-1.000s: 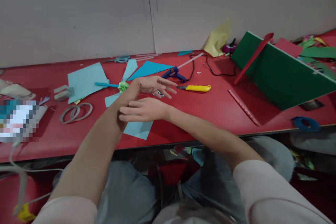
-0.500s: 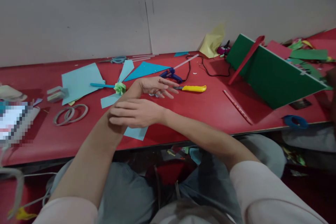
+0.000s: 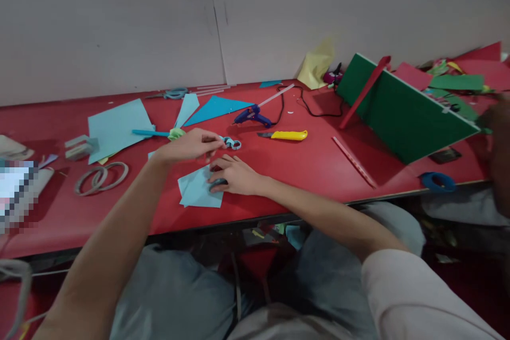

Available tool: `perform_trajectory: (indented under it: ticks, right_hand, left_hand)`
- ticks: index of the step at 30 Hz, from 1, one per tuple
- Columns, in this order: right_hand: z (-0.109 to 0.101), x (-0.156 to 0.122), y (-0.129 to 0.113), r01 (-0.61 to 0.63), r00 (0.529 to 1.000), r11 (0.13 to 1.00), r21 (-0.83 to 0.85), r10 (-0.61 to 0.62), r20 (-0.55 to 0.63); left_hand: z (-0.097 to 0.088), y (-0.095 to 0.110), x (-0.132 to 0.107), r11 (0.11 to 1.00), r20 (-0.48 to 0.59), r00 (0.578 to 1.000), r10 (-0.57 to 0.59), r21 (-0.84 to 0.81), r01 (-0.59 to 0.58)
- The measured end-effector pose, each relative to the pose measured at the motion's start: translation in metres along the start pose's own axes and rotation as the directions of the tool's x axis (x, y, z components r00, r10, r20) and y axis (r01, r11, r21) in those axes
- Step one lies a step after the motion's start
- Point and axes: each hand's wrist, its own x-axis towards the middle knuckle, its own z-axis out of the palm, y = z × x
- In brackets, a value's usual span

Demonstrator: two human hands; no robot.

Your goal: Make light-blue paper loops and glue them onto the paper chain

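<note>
My left hand (image 3: 189, 145) is over the table, its fingers loosely bent and apart. Its fingertips reach a small light-blue looped thing (image 3: 232, 142), whose kind I cannot make out; whether they touch it is unclear. My right hand (image 3: 237, 174) has its fingers spread and bent over light-blue paper pieces (image 3: 199, 199). The fingertips rest at the right part of this paper, and no held object shows. Behind my left hand is a light-green paper flower (image 3: 176, 134) on a blue stick (image 3: 149, 133), partly covered by the hand.
On the red table (image 3: 279, 186) lie a yellow box cutter (image 3: 289, 135) with its blade out, a blue glue gun (image 3: 253, 114), tape rings (image 3: 91, 179) and scissors (image 3: 175, 93). A green board (image 3: 402, 111) leans at right, near a pink strip (image 3: 353, 161) and blue tape (image 3: 438, 181).
My right hand has left my left forearm and come down onto the light-blue paper. My left hand has drawn back leftward and bent its fingers. The view has shifted slightly.
</note>
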Motion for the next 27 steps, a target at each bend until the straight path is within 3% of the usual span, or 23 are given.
perform_trajectory:
  ticks: [3, 6, 10, 12, 14, 16, 17, 19, 22, 24, 25, 27]
  right_hand:
    - [-0.003, -0.005, 0.006, -0.035, 0.998, 0.998, 0.060, 0.038, -0.057]
    - [-0.008, -0.015, 0.021, -0.057, 0.979, 0.995, 0.083, 0.072, -0.189]
    - [-0.022, -0.031, 0.050, 0.010, 0.916, 0.987, 0.161, 0.055, -0.398]
    - [-0.032, -0.039, 0.058, 0.079, 0.897, 0.986, 0.148, -0.005, -0.442]
    - [-0.043, -0.044, 0.057, 0.121, 0.868, 0.992, 0.027, -0.092, -0.488]
    - [-0.051, -0.044, 0.044, 0.082, 0.824, 0.978, -0.190, -0.174, -0.539]
    - [-0.054, -0.040, 0.033, 0.004, 0.815, 0.955, -0.296, -0.175, -0.552]
    - [-0.055, -0.025, 0.007, -0.005, 0.845, 0.908, -0.419, -0.220, -0.487]
    - [-0.048, 0.011, -0.034, 0.065, 0.914, 0.901, -0.429, -0.226, -0.336]
    - [-0.041, 0.033, -0.058, 0.014, 0.926, 0.934, -0.356, -0.147, -0.347]
    - [-0.039, 0.042, -0.069, -0.007, 0.924, 0.946, -0.324, -0.118, -0.364]
    - [-0.034, 0.053, -0.089, -0.020, 0.917, 0.960, -0.279, -0.093, -0.387]
  left_hand:
    - [0.018, -0.010, -0.022, 0.993, -0.239, 0.969, 0.071, 0.109, -0.046]
    - [0.036, -0.015, -0.034, 0.989, -0.326, 0.939, 0.107, 0.133, -0.066]
    - [0.052, -0.011, -0.033, 0.991, -0.306, 0.943, 0.130, 0.066, -0.116]
    - [0.057, -0.010, -0.027, 0.990, -0.288, 0.952, 0.100, -0.063, -0.123]
    - [0.062, -0.009, -0.021, 0.959, -0.270, 0.960, 0.072, -0.247, -0.141]
    - [0.067, -0.007, -0.013, 0.928, -0.240, 0.969, 0.061, -0.344, -0.144]
    - [0.069, -0.004, -0.009, 0.934, -0.213, 0.975, 0.059, -0.333, -0.129]
    - [0.075, 0.007, 0.004, 0.957, -0.162, 0.985, 0.054, -0.273, -0.097]
    - [0.083, 0.033, 0.035, 0.973, -0.100, 0.993, 0.066, -0.215, -0.086]
    - [0.087, 0.051, 0.058, 0.967, 0.012, 0.991, 0.130, -0.225, -0.124]
    - [0.088, 0.058, 0.069, 0.954, 0.102, 0.977, 0.189, -0.254, -0.158]
    - [0.088, 0.067, 0.086, 0.916, 0.282, 0.905, 0.319, -0.336, -0.218]
